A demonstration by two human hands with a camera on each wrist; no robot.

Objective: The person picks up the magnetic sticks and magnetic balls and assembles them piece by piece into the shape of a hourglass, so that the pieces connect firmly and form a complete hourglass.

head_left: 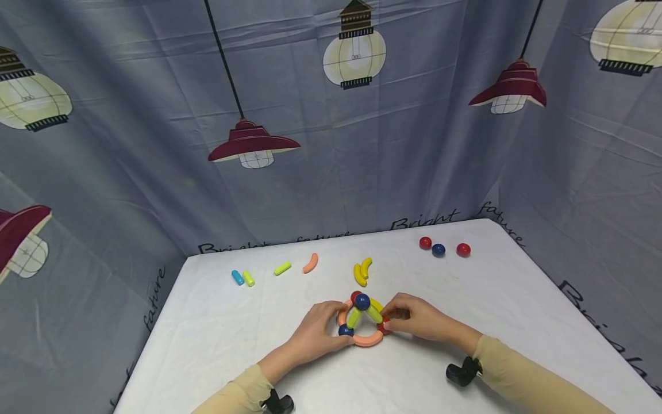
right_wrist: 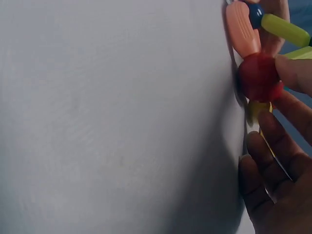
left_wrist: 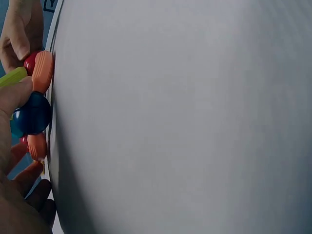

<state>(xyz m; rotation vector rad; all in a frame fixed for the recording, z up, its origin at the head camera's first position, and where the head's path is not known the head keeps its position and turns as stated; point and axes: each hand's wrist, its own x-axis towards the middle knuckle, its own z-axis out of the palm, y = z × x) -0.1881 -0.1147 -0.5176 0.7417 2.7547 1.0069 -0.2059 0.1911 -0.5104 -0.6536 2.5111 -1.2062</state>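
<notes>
On the table before me stands a small toy frame of balls and rods. Its ring joins two orange curved rods [head_left: 368, 340] and a yellow curved rod [head_left: 376, 304] through a blue ball [left_wrist: 32, 113] at the left and red balls at the back and right. Light green rods [head_left: 373, 314] slope up to a blue top ball [head_left: 362, 302]. My left hand [head_left: 319, 332] grips the ring's left side, thumb by the lower blue ball and fingers behind. My right hand [head_left: 421, 317] pinches the right red ball [right_wrist: 260, 77] between thumb and fingers.
Behind the frame lie two yellow curved rods [head_left: 360, 275]. To the left back are an orange curved rod [head_left: 310, 263], two green rods [head_left: 282, 268] and a blue rod [head_left: 237, 277]. Loose red balls [head_left: 463, 249] and a blue ball [head_left: 438, 250] sit back right. A curtain [head_left: 331, 190] hangs behind the table.
</notes>
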